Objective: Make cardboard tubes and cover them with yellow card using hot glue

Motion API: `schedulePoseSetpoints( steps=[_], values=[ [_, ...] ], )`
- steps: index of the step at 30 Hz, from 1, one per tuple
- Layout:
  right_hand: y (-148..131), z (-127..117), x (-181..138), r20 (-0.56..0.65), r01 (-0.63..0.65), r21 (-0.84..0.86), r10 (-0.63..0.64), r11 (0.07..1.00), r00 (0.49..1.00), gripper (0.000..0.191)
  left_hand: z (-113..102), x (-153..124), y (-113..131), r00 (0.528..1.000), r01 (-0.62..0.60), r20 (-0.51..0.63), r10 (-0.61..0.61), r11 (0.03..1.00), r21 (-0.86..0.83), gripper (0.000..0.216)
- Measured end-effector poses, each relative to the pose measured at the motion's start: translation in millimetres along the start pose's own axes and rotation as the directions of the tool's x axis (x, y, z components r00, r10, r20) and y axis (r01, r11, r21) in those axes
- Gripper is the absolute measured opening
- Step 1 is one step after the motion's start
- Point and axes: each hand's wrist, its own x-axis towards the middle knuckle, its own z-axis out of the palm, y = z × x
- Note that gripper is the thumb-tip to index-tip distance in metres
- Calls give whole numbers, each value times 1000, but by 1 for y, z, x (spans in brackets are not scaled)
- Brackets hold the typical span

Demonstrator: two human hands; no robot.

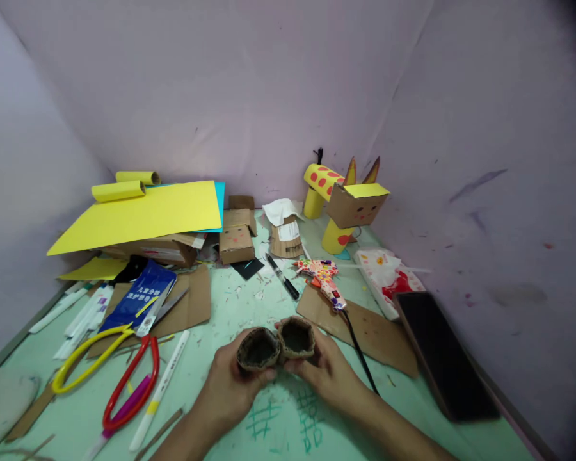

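Observation:
Two short cardboard tubes stand side by side in my hands at the front middle of the table, their hollow ends facing up toward me. My left hand [230, 378] wraps round the left cardboard tube [258, 349], thumb at its near side. Round the right cardboard tube [296, 337] my right hand [324, 365] is closed, thumb in front. The tubes touch or nearly touch at their rims. Just beyond them lie a patterned glue gun [320, 276] and a flat cardboard strip [365, 330]. Green pen marks show on the tabletop below my hands.
Red-and-yellow-handled scissors [129, 390], white markers [160, 390] and a blue packet [141, 294] lie left. Yellow sheets [144, 218] are stacked behind. A cardboard animal [358, 205] with a spotted yellow body stands at the back. A phone [444, 355] lies right; a black cord trails beside my right hand.

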Motion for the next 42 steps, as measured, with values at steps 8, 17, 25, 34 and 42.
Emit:
schedulePoseSetpoints(
  steps=[8, 17, 25, 34, 42],
  values=[
    [7, 2, -6, -175, -9, -49, 0, 999, 985, 81, -3, -5, -19, 995, -76, 59, 84, 990, -118, 80],
    [9, 2, -2, -202, 99, -215, -143, 972, 969, 63, -3, -3, -13, 987, -138, 79, 141, 990, -34, 47],
    [11, 2, 2, -142, 126, -13, -126, 992, 982, 55, 6, 0, -12, 987, -38, -152, 55, 993, 114, 44],
    [1, 4, 10, -218, -1, 102, 23, 995, 976, 48, -11, 13, 0, 921, 134, -386, -59, 976, 171, 64],
    [-3, 4, 0, -63, 256, -288, -285, 923, 956, 45, -14, -24, 16, 590, -313, -272, 761, 525, 791, 29]
  ],
)
